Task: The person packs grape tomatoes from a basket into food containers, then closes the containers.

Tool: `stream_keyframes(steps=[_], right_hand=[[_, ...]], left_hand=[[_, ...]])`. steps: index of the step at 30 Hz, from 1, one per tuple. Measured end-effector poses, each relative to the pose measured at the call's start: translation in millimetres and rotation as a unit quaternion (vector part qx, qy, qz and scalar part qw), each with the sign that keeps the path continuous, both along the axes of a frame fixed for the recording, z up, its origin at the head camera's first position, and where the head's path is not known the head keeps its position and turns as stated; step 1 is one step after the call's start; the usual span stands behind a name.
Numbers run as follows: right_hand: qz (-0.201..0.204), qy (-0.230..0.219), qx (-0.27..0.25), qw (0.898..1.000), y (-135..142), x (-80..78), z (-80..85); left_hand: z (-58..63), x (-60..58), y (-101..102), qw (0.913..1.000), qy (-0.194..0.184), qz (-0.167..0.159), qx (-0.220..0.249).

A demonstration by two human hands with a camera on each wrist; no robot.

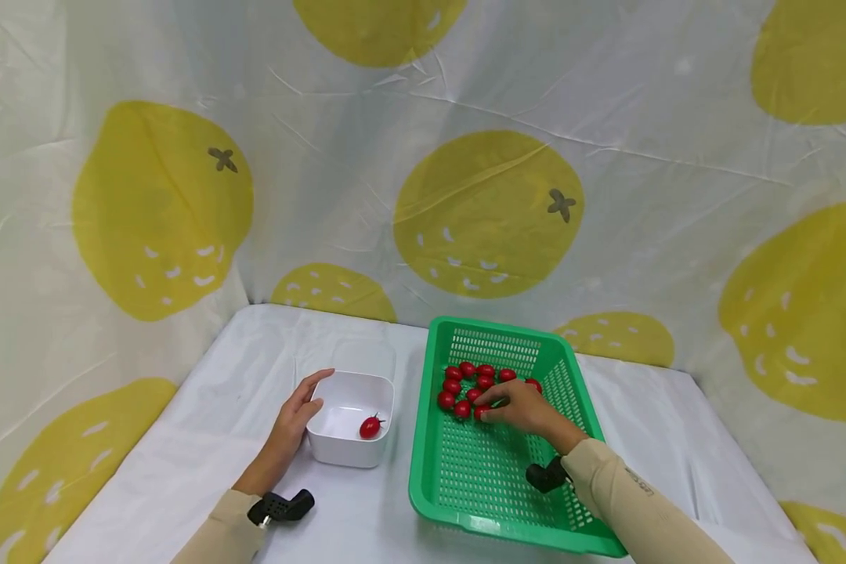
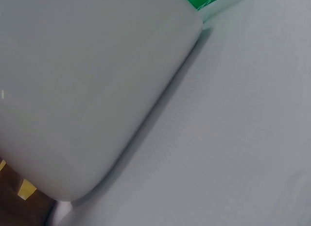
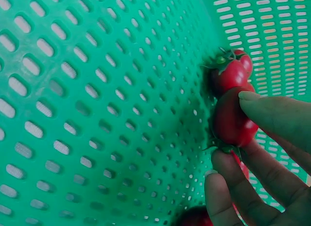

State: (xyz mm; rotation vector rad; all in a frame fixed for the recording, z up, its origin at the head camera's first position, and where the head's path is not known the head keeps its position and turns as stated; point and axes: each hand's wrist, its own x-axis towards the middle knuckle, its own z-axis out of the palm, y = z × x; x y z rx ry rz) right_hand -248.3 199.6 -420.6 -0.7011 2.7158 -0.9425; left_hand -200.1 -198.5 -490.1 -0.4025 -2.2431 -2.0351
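Observation:
My right hand (image 1: 525,406) reaches into a green plastic basket (image 1: 489,525). In the right wrist view, its thumb and fingers pinch a red cherry tomato (image 3: 233,116) that has a green stem end. Several other cherry tomatoes (image 1: 452,386) lie grouped toward the basket's far half. Along the left side of a square white container (image 1: 348,452) rests my left hand (image 1: 291,427), its fingers fairly straight and touching the rim. One cherry tomato (image 1: 370,427) with its green cap sits inside that container. The container's outer wall (image 2: 92,85) fills much of the left wrist view.
A white cloth (image 1: 254,352) covers the table. Behind and beside it hangs a pale curtain (image 1: 324,180) printed with large yellow fruit. The basket's raised, slotted walls surround the right hand, and the container stands just left of the basket.

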Motion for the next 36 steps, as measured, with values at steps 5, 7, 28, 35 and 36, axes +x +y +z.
stream_keyframes(steps=[5,7,28,35,36], right_hand=[[-0.002,-0.002,-0.023,1.000,-2.7,0.3,1.1],[-0.005,-0.004,-0.031,0.999,-4.1,0.5,1.1],[-0.030,0.009,-0.028,0.999,-21.7,3.5,24.5],[-0.027,0.010,-0.054,0.998,-31.4,5.8,33.8],[-0.025,0.004,-0.063,0.998,-33.4,6.3,35.3]], left_hand=[[-0.9,-0.9,-0.4,1.0000,-0.001,0.005,0.003],[-1.2,-1.2,-0.6,1.0000,-0.004,0.007,0.000],[-2.0,-2.1,0.3,0.9999,0.012,0.003,0.012],[-2.3,-1.6,2.1,0.9998,0.005,-0.001,0.019],[-2.4,-1.6,2.1,0.9998,0.002,-0.002,0.018]])
